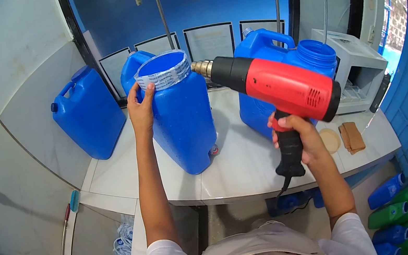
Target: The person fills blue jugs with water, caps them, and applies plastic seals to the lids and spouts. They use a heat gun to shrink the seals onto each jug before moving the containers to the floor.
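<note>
Heat gun (283, 89), red with a black grip, hangs in the air over the tiled counter (247, 168), its metal nozzle (201, 68) aimed left and level with the neck of the blue jerrycan (185, 125). The nozzle tip sits just beside the printed seal band (164, 74) that rings the can's wide mouth, not touching it. The right hand (300, 134) is clamped around the black grip, fingers wrapped tight, and the cord (282, 189) drops past the counter's front edge.

The left hand (141, 110) lies against the can's upper left shoulder, thumb on the band's lower edge, fingers loosely apart and not closed round anything. The can stands upright near the front of the counter, with bare tile to its right and in front.

A second can (87, 116) leans against the wall on the left, well apart. A third can (132, 69) stands close behind the left hand. Two more cans (256, 51) crowd the back right, just under the gun's body. A white machine (358, 67) fills the right corner, with a pale disc (330, 140) and brown pads (352, 136) near the right edge. Green and blue bottles (401, 209) lie on the floor below.
</note>
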`<state>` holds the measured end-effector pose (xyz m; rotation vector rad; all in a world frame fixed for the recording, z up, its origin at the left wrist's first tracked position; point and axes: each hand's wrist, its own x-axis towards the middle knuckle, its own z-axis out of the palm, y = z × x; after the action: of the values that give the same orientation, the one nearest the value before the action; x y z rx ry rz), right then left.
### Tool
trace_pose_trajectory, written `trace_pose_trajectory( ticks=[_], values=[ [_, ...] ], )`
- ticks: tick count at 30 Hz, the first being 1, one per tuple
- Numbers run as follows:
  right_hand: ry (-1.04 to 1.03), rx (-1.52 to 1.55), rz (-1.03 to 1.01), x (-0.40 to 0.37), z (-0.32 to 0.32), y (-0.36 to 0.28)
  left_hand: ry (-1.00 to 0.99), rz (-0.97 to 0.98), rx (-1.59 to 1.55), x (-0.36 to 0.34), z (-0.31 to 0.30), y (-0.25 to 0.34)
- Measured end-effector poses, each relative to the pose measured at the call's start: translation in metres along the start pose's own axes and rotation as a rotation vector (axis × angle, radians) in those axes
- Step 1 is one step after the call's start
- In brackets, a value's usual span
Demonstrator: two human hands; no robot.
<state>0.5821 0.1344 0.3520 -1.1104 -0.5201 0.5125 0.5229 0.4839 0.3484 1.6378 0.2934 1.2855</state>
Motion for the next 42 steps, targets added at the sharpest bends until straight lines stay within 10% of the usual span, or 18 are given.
trace_pose_trajectory(
  ticks=[42],
  values=[
    [-0.011,-0.46,-0.012,0.016,0.078,-0.101,0.244,0.253,0.217,-0.018,0.009,0.0]
  ],
)
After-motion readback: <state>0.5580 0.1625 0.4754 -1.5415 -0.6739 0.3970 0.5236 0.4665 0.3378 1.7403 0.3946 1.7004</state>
